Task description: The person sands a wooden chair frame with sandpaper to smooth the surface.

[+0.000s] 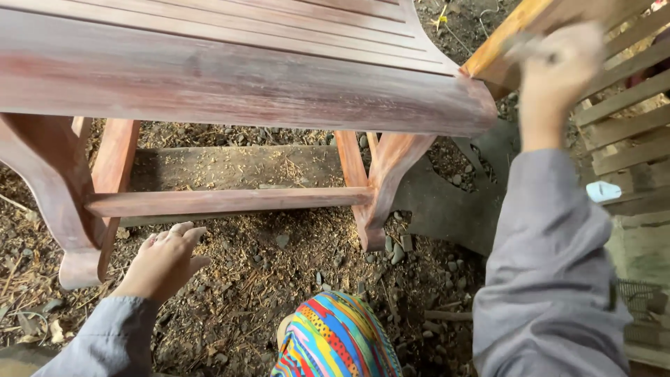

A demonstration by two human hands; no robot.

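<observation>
You are crouched in front of a reddish wooden bench (237, 77), its curved seat edge filling the top of your view and its legs standing on dirt strewn with wood shavings. Judge it heavy and stiff: solid timber, dusty on the face, not slippery and not fragile. If it has to be shifted, the sound holds look like the seat edge or the low rail (230, 201) between the legs, not the thin slats.

Your right hand (555, 70) is raised at the bench's right corner, closed on something small and greyish (it is blurred, so I cannot tell what it is), pressed against or just beside the wood there. Your left hand (166, 260) hangs loose and empty, fingers spread, just below the rail and near the left leg (49, 202), touching nothing as far as I can see. A striped cloth (338, 338) covers your knee, and slatted furniture (628, 126) stands to the right.
</observation>
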